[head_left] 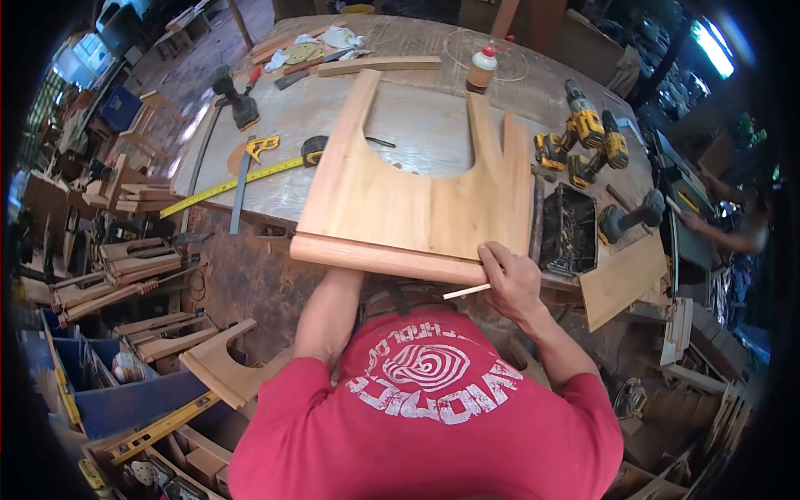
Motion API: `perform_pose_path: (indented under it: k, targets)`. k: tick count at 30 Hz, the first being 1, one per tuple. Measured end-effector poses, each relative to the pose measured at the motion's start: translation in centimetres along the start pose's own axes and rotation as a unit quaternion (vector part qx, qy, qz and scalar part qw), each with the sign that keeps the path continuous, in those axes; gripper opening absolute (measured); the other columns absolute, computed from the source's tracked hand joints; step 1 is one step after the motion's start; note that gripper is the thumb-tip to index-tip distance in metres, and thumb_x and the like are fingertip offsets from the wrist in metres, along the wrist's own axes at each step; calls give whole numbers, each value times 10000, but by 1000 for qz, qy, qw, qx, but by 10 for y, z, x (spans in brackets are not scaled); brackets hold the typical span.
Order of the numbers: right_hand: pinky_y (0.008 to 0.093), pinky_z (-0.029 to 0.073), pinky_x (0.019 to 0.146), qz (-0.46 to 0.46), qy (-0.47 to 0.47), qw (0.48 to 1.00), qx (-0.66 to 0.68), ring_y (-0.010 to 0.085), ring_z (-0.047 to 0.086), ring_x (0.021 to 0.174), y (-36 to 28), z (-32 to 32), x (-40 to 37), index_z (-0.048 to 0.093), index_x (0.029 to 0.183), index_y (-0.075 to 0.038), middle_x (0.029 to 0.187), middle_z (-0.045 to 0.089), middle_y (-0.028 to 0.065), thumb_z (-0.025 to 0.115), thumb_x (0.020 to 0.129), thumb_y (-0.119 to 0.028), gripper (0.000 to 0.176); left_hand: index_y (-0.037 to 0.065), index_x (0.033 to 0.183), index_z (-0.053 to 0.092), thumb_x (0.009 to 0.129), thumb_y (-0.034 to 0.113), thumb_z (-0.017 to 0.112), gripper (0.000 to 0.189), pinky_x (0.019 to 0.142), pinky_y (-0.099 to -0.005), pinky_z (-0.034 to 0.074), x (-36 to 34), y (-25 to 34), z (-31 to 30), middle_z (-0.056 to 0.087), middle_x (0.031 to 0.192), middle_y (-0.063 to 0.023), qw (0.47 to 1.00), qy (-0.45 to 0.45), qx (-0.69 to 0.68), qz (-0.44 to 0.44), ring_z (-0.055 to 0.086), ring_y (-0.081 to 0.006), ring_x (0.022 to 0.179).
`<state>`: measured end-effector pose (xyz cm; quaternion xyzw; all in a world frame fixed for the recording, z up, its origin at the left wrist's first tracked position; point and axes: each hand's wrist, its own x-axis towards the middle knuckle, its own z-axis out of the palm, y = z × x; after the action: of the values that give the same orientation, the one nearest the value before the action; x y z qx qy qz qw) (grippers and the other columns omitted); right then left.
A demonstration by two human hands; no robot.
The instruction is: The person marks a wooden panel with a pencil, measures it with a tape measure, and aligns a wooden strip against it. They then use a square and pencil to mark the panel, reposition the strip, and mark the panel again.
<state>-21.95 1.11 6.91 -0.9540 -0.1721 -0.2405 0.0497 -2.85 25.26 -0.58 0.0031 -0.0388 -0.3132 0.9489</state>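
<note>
A wooden panel [408,200] with a U-shaped cutout lies over the near edge of the workbench. Along its near side runs a rounded wooden strip [383,257], with a thin dark line between the two. My right hand [510,283] is closed on the strip's right end, fingertips on top. From beneath that same hand sticks out a thin pale stick [467,292], like a pencil. My left forearm [329,308] reaches under the panel; the panel hides the left hand, so its fingers cannot be seen.
On the workbench [417,108] are a tape measure [313,151] pulled out, a combination square [242,183], yellow drills [586,125], a red-capped bottle [481,70] and a black screw bin [569,229]. Another person's arm [725,233] shows at right. Wooden parts [229,367] lie below left.
</note>
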Motion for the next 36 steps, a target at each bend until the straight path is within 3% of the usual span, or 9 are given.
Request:
perform_pose_path:
  k: [7, 11, 14, 17, 22, 25, 32, 35, 36]
  targets:
    - [385, 501, 593, 28, -42, 998, -47, 247, 695, 732, -17, 31, 4, 699, 1175, -12, 1083, 713, 105, 687, 715, -97, 468, 44, 1509, 424, 1096, 523, 350, 636, 1116, -514, 430, -59, 67, -65, 533, 1459, -173, 991, 94, 90, -22, 516, -335, 1349]
    - [381, 505, 601, 58, -61, 994, -71, 251, 697, 740, -37, 57, 3, 684, 1205, -22, 1108, 709, 102, 695, 717, -96, 494, 27, 1502, 437, 1096, 532, 346, 655, 1063, -494, 493, -111, 117, -90, 582, 1417, -175, 881, 113, 459, -19, 580, -325, 1292]
    - [392, 515, 612, 97, -71, 990, -72, 254, 701, 772, -50, 75, 6, 659, 1244, -29, 1140, 697, 101, 704, 720, -98, 531, 13, 1495, 448, 1100, 525, 349, 655, 1015, -469, 539, -137, 147, -54, 611, 1392, -171, 970, 185, 135, -83, 623, -305, 1249]
    - [394, 515, 614, 126, -74, 986, -81, 248, 702, 789, -55, 94, 7, 661, 1242, -35, 1134, 693, 100, 709, 725, -98, 523, -29, 1485, 442, 1074, 394, 531, 597, 1041, -471, 532, -130, 161, -62, 585, 1424, -181, 924, 209, 312, -76, 589, -286, 1295]
    - [403, 500, 621, 160, -86, 979, -90, 237, 701, 765, -61, 104, 9, 635, 1267, -49, 1180, 665, 73, 687, 780, -97, 493, -74, 1347, 589, 1017, 376, 644, 561, 526, -339, 590, -98, 162, -43, 722, 1064, -177, 657, 196, 725, -68, 738, -210, 871]
    - [426, 521, 626, 190, -89, 974, -83, 267, 699, 748, -61, 115, 10, 615, 1281, -36, 1218, 649, 77, 679, 786, -76, 501, 19, 1348, 637, 980, 431, 647, 553, 895, -466, 566, -86, 160, -13, 731, 1134, -249, 485, 203, 847, -73, 737, -368, 995]
    - [463, 598, 736, 328, -137, 934, -18, 346, 724, 859, -74, 110, 2, 621, 1299, -115, 1294, 614, 104, 779, 691, -118, 629, -28, 1300, 650, 928, 386, 713, 560, 850, -497, 551, -86, 171, 4, 732, 976, -278, 342, 146, 919, -133, 711, -455, 920]
    - [464, 599, 777, 347, -85, 933, 42, 343, 714, 958, -86, 104, -4, 645, 1267, -102, 1289, 619, 99, 804, 743, -153, 550, -44, 1230, 682, 897, 359, 748, 527, 798, -504, 548, -87, 175, 14, 722, 901, -239, 373, 193, 908, -14, 700, -418, 865]
    - [463, 599, 788, 356, -84, 928, 68, 344, 709, 979, -94, 104, -5, 654, 1253, -97, 1279, 624, 98, 810, 759, -172, 523, -46, 1209, 688, 887, 344, 758, 511, 784, -492, 545, -77, 182, 6, 707, 903, -226, 299, 129, 939, 114, 686, -394, 854]
